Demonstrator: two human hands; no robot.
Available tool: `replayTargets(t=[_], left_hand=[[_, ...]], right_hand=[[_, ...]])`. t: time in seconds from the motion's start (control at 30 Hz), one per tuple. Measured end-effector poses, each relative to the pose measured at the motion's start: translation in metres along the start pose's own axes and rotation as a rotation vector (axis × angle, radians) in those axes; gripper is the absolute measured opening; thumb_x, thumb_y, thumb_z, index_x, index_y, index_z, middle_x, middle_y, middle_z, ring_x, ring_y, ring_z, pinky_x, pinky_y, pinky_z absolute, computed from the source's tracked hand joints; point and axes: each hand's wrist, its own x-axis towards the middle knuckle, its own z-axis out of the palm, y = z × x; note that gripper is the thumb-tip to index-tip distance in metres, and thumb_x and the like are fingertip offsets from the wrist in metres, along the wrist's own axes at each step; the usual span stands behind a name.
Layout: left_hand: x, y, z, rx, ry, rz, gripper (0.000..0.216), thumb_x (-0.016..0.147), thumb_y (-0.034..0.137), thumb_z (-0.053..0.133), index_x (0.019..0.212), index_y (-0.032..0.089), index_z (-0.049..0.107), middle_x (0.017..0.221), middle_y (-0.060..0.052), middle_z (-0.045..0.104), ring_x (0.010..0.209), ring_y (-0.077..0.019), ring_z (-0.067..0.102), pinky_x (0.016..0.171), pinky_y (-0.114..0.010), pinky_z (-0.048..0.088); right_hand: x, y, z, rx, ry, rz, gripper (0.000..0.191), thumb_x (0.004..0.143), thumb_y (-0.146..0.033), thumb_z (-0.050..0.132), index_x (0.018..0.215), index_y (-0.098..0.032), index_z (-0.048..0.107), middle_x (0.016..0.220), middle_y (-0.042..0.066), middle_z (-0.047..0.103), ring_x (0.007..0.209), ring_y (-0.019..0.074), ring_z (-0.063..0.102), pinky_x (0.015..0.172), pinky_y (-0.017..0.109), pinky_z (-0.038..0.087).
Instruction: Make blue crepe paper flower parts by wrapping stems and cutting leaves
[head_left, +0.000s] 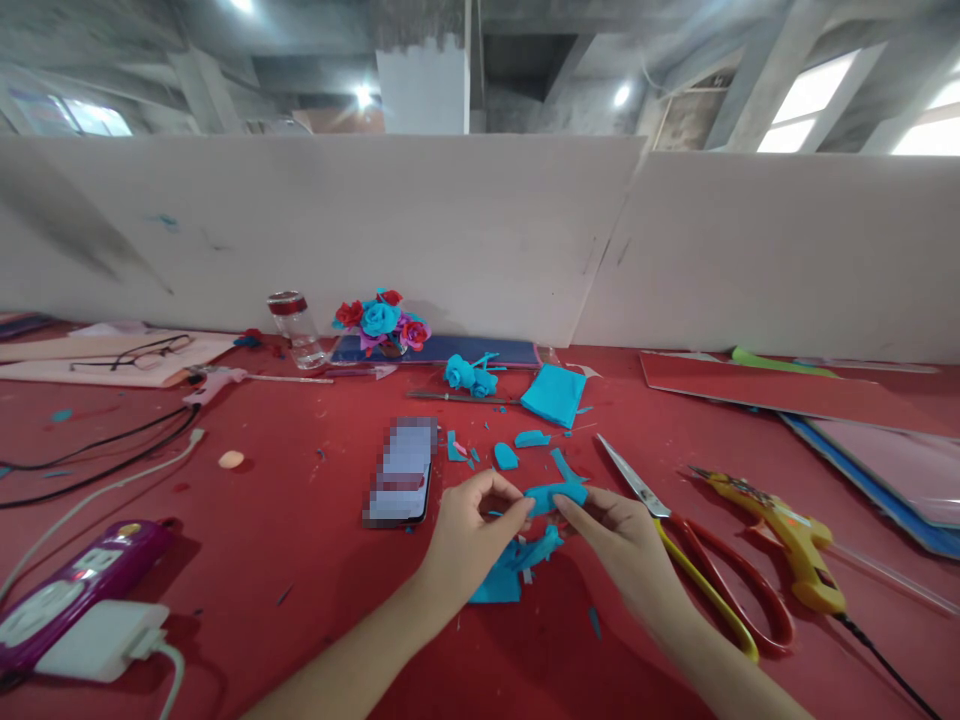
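Note:
Between both hands is a small strip of blue crepe paper (553,498), held just above the red table. My left hand (476,515) pinches its left end between thumb and fingers. At the right end, my right hand (611,525) grips it with the thumb on the near side. Below the hands lie more blue paper pieces (499,585), partly hidden. Beyond the fingers are cut blue petal shapes (506,456) and scraps. A smartphone (401,470) lies left of my left hand. Large scissors (664,515), blades parted, rest right of my right hand.
A yellow glue gun (787,535) lies at the right, a purple power strip (82,585) with cables at the left. Farther back stand a glass bottle (300,335) and a paper flower arrangement (382,322), near blue paper roses (471,375) and folded blue paper (553,395). A white partition (322,220) closes the back.

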Motion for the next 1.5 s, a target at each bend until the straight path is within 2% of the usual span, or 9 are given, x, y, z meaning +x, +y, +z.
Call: replayTargets(t=[0.2, 0.37, 0.5, 0.6, 0.73, 0.93, 1.1, 1.2, 1.5], left_hand=[[0.000, 0.000, 0.000, -0.026, -0.003, -0.009, 0.015, 0.074, 0.029, 0.062, 0.068, 0.017, 0.055, 0.060, -0.001, 0.061, 0.060, -0.0163, 0.061, 0.058, -0.028, 0.052], [0.000, 0.002, 0.000, -0.072, -0.030, -0.053, 0.018, 0.072, 0.030, 0.063, 0.067, 0.018, 0.053, 0.059, 0.000, 0.059, 0.059, -0.0150, 0.060, 0.059, -0.028, 0.051], [0.002, -0.002, -0.002, -0.062, -0.065, -0.102, 0.020, 0.072, 0.032, 0.064, 0.067, 0.017, 0.052, 0.060, 0.000, 0.060, 0.060, -0.0157, 0.062, 0.060, -0.028, 0.050], [0.003, -0.004, -0.002, -0.027, -0.070, -0.112, 0.020, 0.072, 0.033, 0.064, 0.068, 0.017, 0.052, 0.061, 0.000, 0.060, 0.060, -0.0164, 0.063, 0.058, -0.027, 0.050], [0.002, -0.004, -0.001, -0.014, -0.069, -0.123, 0.019, 0.071, 0.031, 0.064, 0.068, 0.017, 0.051, 0.063, 0.001, 0.058, 0.059, -0.0155, 0.064, 0.057, -0.026, 0.051], [0.002, -0.002, 0.000, 0.069, -0.064, -0.068, 0.018, 0.070, 0.022, 0.061, 0.087, 0.016, 0.060, 0.078, -0.004, 0.062, 0.072, -0.0184, 0.063, 0.062, -0.030, 0.055], [0.003, -0.002, 0.000, 0.104, -0.093, -0.052, 0.014, 0.071, 0.024, 0.059, 0.081, 0.015, 0.062, 0.080, -0.007, 0.066, 0.075, -0.0205, 0.064, 0.063, -0.030, 0.055], [0.002, -0.003, 0.001, 0.167, -0.082, -0.026, 0.015, 0.072, 0.024, 0.058, 0.082, 0.015, 0.063, 0.080, -0.008, 0.067, 0.075, -0.0209, 0.064, 0.062, -0.029, 0.054], [0.004, -0.004, -0.003, 0.109, -0.134, -0.039, 0.017, 0.072, 0.025, 0.061, 0.084, 0.014, 0.065, 0.085, -0.009, 0.069, 0.080, -0.0205, 0.065, 0.069, -0.028, 0.051]], right_hand=[[-0.001, 0.000, 0.001, -0.036, 0.000, -0.001, 0.028, 0.073, -0.043, 0.066, 0.075, -0.016, 0.069, 0.068, 0.003, 0.069, 0.062, 0.0171, 0.062, 0.060, 0.026, 0.052], [0.002, 0.001, -0.005, -0.184, 0.002, -0.147, 0.033, 0.076, -0.038, 0.063, 0.102, -0.019, 0.065, 0.075, 0.002, 0.069, 0.062, 0.0172, 0.062, 0.056, 0.028, 0.053], [0.008, 0.001, -0.018, -0.464, -0.148, -0.397, 0.030, 0.076, -0.031, 0.066, 0.105, -0.026, 0.067, 0.100, 0.005, 0.069, 0.090, 0.0243, 0.063, 0.080, 0.037, 0.052], [0.010, 0.001, -0.024, -0.573, -0.194, -0.487, 0.030, 0.076, -0.029, 0.066, 0.106, -0.029, 0.066, 0.100, 0.005, 0.069, 0.092, 0.0241, 0.063, 0.083, 0.037, 0.051], [0.011, 0.001, -0.025, -0.588, -0.190, -0.471, 0.021, 0.078, -0.028, 0.064, 0.099, -0.028, 0.068, 0.095, 0.003, 0.070, 0.088, 0.0228, 0.064, 0.079, 0.034, 0.051], [0.009, -0.002, -0.021, -0.534, -0.191, -0.419, 0.015, 0.077, -0.027, 0.064, 0.091, -0.026, 0.070, 0.091, 0.003, 0.071, 0.084, 0.0221, 0.065, 0.077, 0.033, 0.051], [0.009, -0.001, -0.016, -0.422, -0.117, -0.243, 0.025, 0.076, -0.031, 0.061, 0.096, -0.018, 0.066, 0.086, 0.007, 0.072, 0.076, 0.0223, 0.066, 0.068, 0.033, 0.054], [0.010, -0.001, -0.013, -0.381, -0.124, -0.176, 0.021, 0.076, -0.032, 0.059, 0.088, -0.016, 0.067, 0.079, 0.007, 0.071, 0.070, 0.0204, 0.065, 0.062, 0.029, 0.053], [0.005, 0.000, -0.008, -0.382, -0.150, -0.232, 0.013, 0.075, -0.025, 0.059, 0.085, -0.019, 0.064, 0.078, 0.003, 0.069, 0.070, 0.0180, 0.064, 0.061, 0.027, 0.051]])
